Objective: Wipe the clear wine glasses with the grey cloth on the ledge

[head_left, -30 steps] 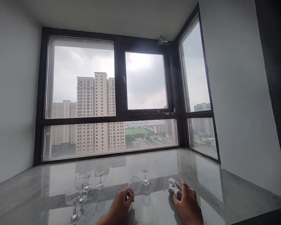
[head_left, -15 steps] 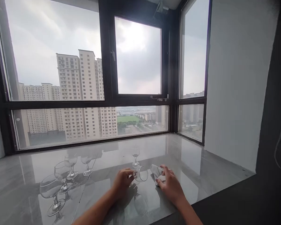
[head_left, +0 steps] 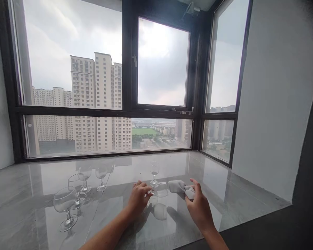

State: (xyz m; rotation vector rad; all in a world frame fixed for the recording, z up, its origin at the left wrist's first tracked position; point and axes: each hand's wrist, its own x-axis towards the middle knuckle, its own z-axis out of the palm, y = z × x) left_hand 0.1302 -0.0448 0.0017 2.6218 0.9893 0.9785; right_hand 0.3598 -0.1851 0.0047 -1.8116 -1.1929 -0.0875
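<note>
Grips a clear, round-bowled stemmed glass point(head_left: 161, 189), tipped sideways at lower centre, in the left hand point(head_left: 139, 198). Pinches a pale grey fabric cloth point(head_left: 176, 186) in the right hand point(head_left: 198, 205), beside the rim; cannot tell whether touching. Seems midway through handling this glass, with four clear stemmed glasses point(head_left: 65, 200) at lower left and one upright clear goblet point(head_left: 154, 169) behind on the glossy grey windowsill point(head_left: 250, 198). Cannot tell finished from unfinished. Shows no readable brand, label or writing.

"What shows around the dark window frame point(head_left: 127, 69)?"
"Beyond it, beige towers point(head_left: 103, 83) and a green field point(head_left: 143, 131); below it, a glossy grey sill point(head_left: 240, 198); right of it, a pale wall point(head_left: 271, 104)."
"And on it?"
"A handle point(head_left: 134, 60)."
</note>
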